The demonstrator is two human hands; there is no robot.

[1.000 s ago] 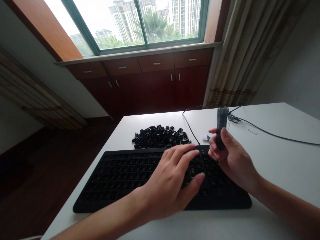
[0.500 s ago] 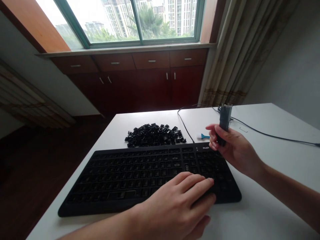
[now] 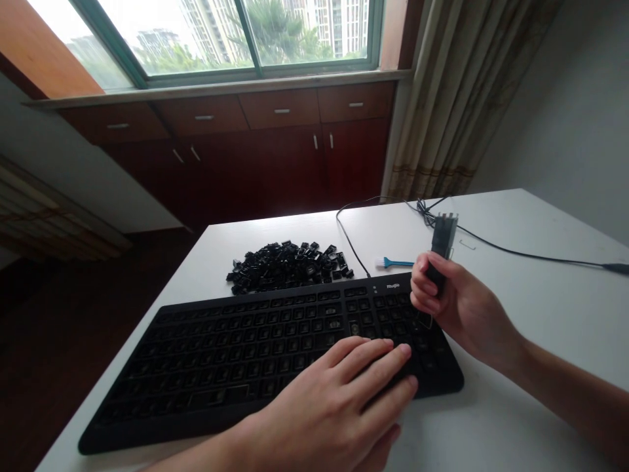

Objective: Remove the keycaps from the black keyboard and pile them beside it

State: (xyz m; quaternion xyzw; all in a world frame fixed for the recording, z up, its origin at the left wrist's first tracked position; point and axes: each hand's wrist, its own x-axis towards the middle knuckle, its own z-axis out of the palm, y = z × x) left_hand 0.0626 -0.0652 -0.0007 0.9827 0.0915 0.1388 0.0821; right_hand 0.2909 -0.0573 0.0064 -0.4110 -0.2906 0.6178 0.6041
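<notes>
A black keyboard (image 3: 196, 341) lies at a slant on the table, most of its keycaps off and the sockets showing. My left hand (image 3: 339, 400) rests palm down over its lower right part, fingers stretched out and holding nothing. Raised above the keyboard's right end, my right hand (image 3: 457, 301) is closed round a dark keycap puller (image 3: 443, 239). Metal prongs show at the puller's top, and a thin wire loop hangs below the fist. Behind the keyboard sits a heap of loose black keycaps (image 3: 289, 265).
A blue brush (image 3: 397, 263) with white bristles lies behind the keyboard. A black cable (image 3: 521, 250) crosses the white table (image 3: 545, 314), bunched near the back edge. A small bent wire (image 3: 467, 245) lies to the right. Red-brown cabinets (image 3: 275, 164) stand beyond.
The view has shifted, so the keyboard and keycap heap appear further left. My right hand with the keycap puller sits slightly lower, its fingers more curled. My left hand stays on the keyboard.
</notes>
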